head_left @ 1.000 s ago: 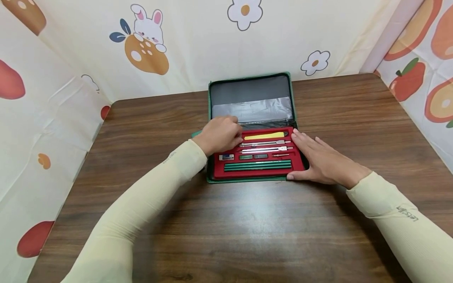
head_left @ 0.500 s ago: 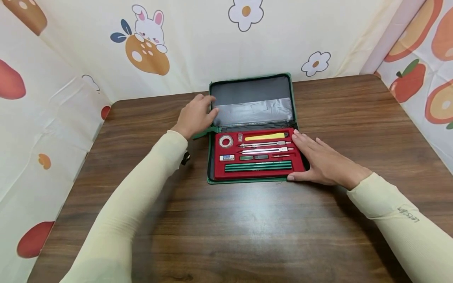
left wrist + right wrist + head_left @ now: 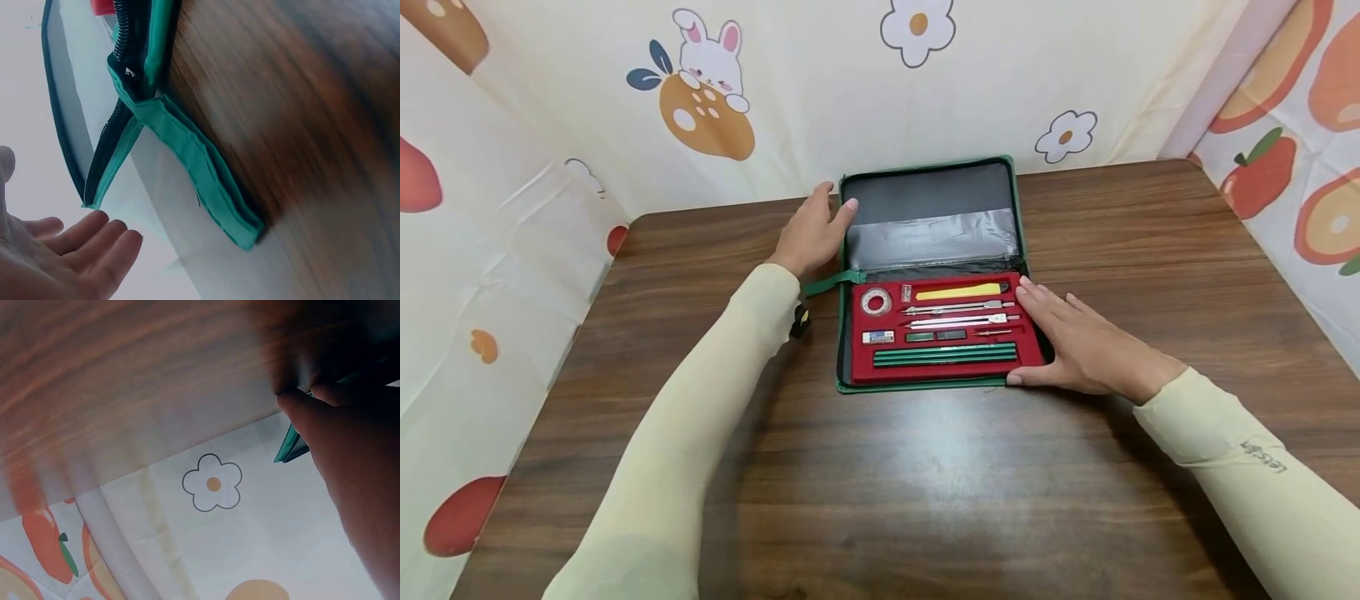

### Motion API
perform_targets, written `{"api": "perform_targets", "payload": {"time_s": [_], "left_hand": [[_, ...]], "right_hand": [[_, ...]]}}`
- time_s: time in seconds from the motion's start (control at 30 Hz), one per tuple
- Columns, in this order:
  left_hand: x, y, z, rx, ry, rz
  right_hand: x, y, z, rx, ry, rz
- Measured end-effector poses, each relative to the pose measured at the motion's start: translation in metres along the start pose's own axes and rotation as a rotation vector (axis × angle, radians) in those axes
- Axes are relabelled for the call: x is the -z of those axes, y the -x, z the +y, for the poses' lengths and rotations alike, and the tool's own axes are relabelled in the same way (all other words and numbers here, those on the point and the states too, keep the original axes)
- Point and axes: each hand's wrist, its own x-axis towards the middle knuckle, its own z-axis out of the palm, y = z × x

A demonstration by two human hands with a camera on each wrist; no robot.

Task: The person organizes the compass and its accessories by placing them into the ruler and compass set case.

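A green zip case lies unfolded on the wooden table, its grey-lined lid leaning up at the back. Its red tray holds green pencils, two silver compasses, a yellow utility knife, an eraser, a small sharpener and a round tape-like ring. My left hand is at the lid's left edge, fingers extended and thumb spread. My right hand rests along the tray's right side, fingers straight, thumb at the front corner.
A green fabric tab sticks out from the case's left side at the fold. Behind the wooden table hangs a cream curtain printed with flowers and a rabbit, close to the lid.
My left hand has moved from over the tray's upper left, back and left to the lid's edge, uncovering the round ring and the sharpener. My right hand has stayed in place.
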Motion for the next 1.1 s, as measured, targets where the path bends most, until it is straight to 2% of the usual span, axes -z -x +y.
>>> {"api": "perform_targets", "payload": {"time_s": [0.2,0.27,0.37,0.6,0.9,1.1], "left_hand": [[-0.002,-0.010,-0.004,0.007,0.112,-0.079],[-0.003,-0.013,-0.006,0.011,0.159,-0.086],[-0.002,-0.015,-0.008,0.027,0.246,-0.066],[-0.001,-0.014,-0.008,-0.006,0.463,-0.005],[0.011,-0.003,-0.009,-0.109,0.583,0.070],[0.017,0.011,-0.001,-0.171,0.593,0.127]], "right_hand": [[0.000,0.000,0.000,0.003,0.005,0.002],[0.000,0.000,-0.001,0.002,0.004,0.002],[0.000,0.000,-0.001,0.012,0.009,0.008],[0.000,0.000,-0.002,-0.002,0.010,0.000],[0.000,0.000,-0.004,0.001,0.014,0.000],[0.000,0.000,-0.004,0.000,0.009,0.000]]}}
